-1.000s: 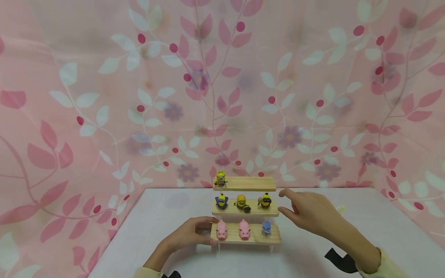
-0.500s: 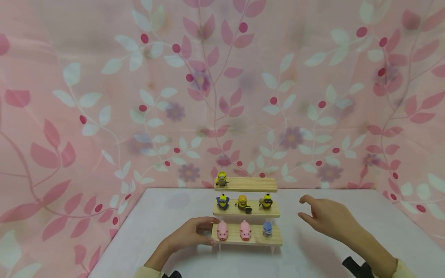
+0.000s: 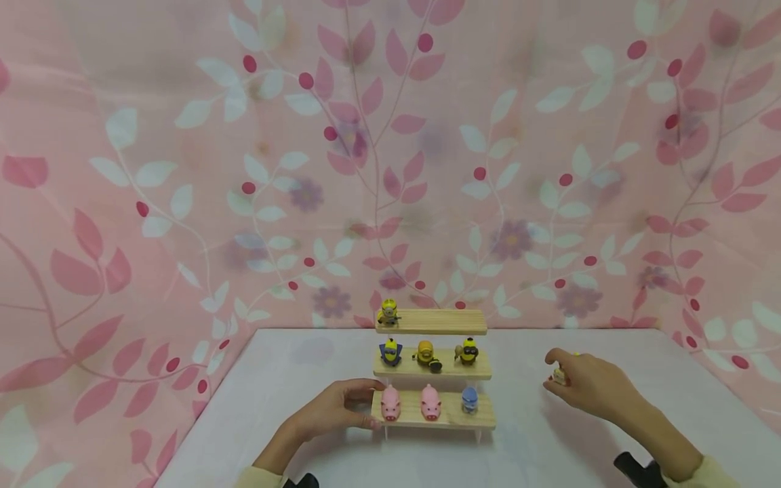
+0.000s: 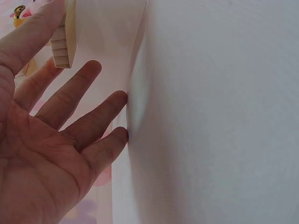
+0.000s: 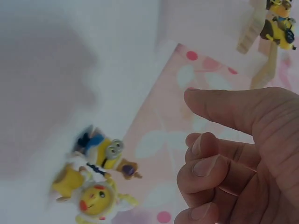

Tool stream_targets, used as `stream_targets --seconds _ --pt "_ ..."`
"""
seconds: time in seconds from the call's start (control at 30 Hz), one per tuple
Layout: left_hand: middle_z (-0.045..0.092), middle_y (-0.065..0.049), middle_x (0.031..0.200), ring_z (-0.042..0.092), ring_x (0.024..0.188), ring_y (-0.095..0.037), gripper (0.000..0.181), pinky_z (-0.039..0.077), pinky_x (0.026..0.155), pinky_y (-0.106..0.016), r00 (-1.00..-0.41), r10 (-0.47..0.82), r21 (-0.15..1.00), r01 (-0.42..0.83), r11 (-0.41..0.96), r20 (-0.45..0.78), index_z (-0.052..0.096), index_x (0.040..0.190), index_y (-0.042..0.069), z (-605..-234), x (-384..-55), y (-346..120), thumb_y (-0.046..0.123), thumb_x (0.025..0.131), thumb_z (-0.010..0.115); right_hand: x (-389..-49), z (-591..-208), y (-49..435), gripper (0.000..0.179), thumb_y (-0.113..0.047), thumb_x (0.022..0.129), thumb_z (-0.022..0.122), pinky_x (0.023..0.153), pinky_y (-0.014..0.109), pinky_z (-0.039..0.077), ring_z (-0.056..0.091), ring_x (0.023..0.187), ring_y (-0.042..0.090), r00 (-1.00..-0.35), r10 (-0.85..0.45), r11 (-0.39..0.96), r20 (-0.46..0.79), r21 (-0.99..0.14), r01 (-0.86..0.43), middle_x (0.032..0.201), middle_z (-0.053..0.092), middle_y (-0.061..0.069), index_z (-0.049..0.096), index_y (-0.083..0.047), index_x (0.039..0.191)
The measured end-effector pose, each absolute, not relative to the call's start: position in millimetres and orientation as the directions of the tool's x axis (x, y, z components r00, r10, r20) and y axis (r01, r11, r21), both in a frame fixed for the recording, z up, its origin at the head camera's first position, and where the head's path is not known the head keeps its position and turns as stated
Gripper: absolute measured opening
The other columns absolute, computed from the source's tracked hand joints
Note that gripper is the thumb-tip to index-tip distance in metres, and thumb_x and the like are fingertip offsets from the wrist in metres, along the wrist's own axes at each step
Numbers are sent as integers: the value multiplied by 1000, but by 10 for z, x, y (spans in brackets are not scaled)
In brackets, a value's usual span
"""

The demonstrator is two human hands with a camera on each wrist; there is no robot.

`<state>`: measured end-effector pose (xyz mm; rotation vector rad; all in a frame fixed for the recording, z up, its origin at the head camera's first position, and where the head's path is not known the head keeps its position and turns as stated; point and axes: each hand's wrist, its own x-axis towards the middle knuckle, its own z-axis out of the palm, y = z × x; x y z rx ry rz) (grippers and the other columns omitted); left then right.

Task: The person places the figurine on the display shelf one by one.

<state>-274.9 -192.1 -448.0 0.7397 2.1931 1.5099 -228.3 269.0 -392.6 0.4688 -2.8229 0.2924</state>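
Observation:
My left hand (image 3: 329, 410) grips the left end of the lowest tier of a three-tier wooden display stand (image 3: 448, 409). In the left wrist view its thumb lies against the board's end (image 4: 61, 49), the other fingers spread beyond it. My right hand (image 3: 594, 385) hovers over the table to the stand's right, thumb and fingers apart, holding nothing. Close by its fingertips, in the right wrist view, are a minion figurine (image 5: 105, 153) with blue clothing and a yellow-faced figurine (image 5: 96, 201) in white, side by side. The hand partly hides them in the head view.
Two pink pig figurines (image 3: 430, 402) and a blue figurine (image 3: 469, 400) stand on the lowest tier. Several minion figurines (image 3: 426, 354) fill the middle tier. One minion (image 3: 388, 312) is at the left of the top tier. A floral pink cloth (image 3: 390, 169) hangs behind the white table (image 3: 525, 447).
My right hand has moved right, away from the stand and over to the figurines on the table. The left hand keeps its grip on the stand.

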Motion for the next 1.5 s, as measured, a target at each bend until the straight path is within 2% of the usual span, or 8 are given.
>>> stream_targets --seconds 0.3,0.5,0.97,1.5 --pt "63 -2 130 59 118 -21 54 39 104 -54 -796 605 932 207 299 -17 64 129 20 -4468 -2752 -1920 23 79 85 -2427 -3962 2832 34 -29 82 79 50 34 43 51 61 9 -952 -229 946 203 -183 -267 71 58 -7 63 -10 106" --pt "62 -2 132 58 120 -21 54 40 104 -53 -791 612 936 205 286 -14 63 129 20 -4490 -2758 -1921 23 79 85 -2506 -3987 2927 32 -28 85 76 47 32 40 47 55 11 -965 -200 945 172 -227 -237 68 55 -5 63 -7 106" --pt "62 -3 131 59 119 -22 54 39 104 -54 -788 615 939 206 275 -7 64 129 20 -4493 -2756 -1923 23 79 85 -2617 -4038 3071 32 -34 87 74 52 35 44 52 62 13 -983 -158 948 92 -265 -177 75 60 -3 64 -8 102" --pt "62 -3 132 58 120 -22 54 39 104 -54 -785 619 947 188 261 -15 63 129 19 -4487 -2744 -1919 21 80 84 -2659 -4132 3081 23 -26 89 72 49 33 41 49 59 15 -988 -134 944 71 -294 -149 71 56 -2 63 -8 101"
